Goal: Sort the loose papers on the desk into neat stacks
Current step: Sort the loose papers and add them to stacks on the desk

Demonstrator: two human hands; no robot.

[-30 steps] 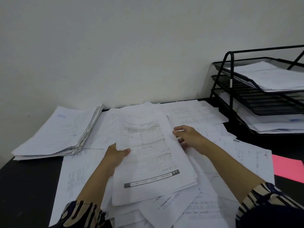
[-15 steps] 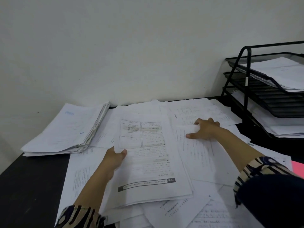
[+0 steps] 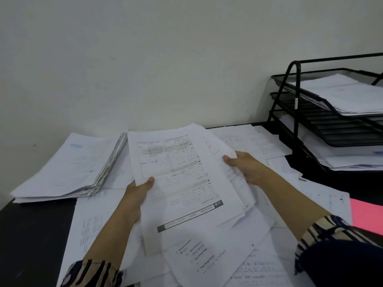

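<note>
While both hands grip it, a sheaf of printed sheets point(image 3: 182, 179) is held at frame centre above the loose papers point(image 3: 217, 259) strewn over the black desk point(image 3: 31, 235): left hand point(image 3: 137, 193) pinching the sheaf's nine o'clock edge, thumb on top; right hand point(image 3: 244, 166) curled round its three o'clock edge. At ten o'clock of the sheaf, one thick squared stack point(image 3: 68, 168) lies on the desk against the wall; at two o'clock, a black tiered wire tray point(image 3: 294, 104) holding papers on upper and lower tiers; at four o'clock, a pink sheet point(image 3: 366, 216) beside the spread.
</note>
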